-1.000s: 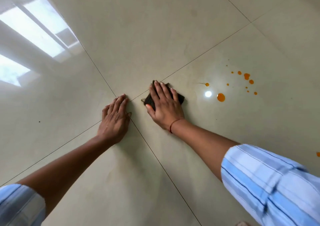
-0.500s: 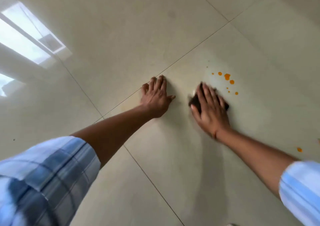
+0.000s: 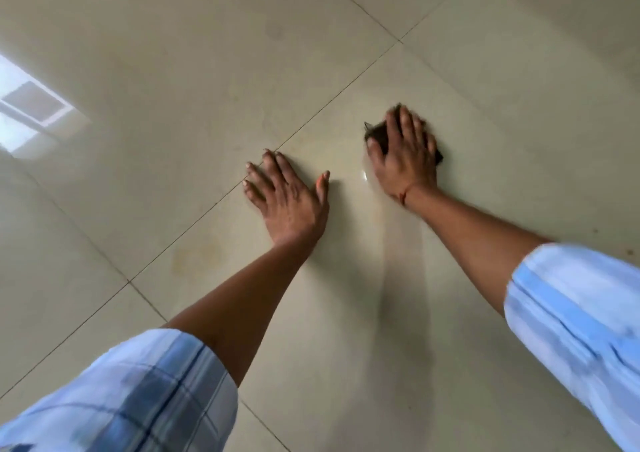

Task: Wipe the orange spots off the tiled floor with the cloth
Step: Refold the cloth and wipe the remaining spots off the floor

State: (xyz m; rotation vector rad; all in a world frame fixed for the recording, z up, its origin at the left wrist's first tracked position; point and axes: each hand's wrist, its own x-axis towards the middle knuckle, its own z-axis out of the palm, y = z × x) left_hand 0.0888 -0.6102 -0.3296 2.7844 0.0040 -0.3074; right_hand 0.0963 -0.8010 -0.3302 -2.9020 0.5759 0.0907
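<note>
Underfoot, glossy beige tiled floor [image 3: 173, 53]; right hand [image 3: 405, 160] fingers flat, pressing dark cloth [image 3: 375, 132]; left hand [image 3: 287, 202] fingers splayed flat.

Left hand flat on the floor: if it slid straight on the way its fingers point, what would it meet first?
Only floor, it seems. The left hand points up-left; its fingertips reach a grout line, and beyond lies bare glossy tile to the frame's edge.

An indoor room, likely a home: glossy cream floor tiles [image 3: 173, 70] spread beneath the left hand [image 3: 289, 198], a window's reflection [image 3: 31, 119] shining far to its left.
</note>
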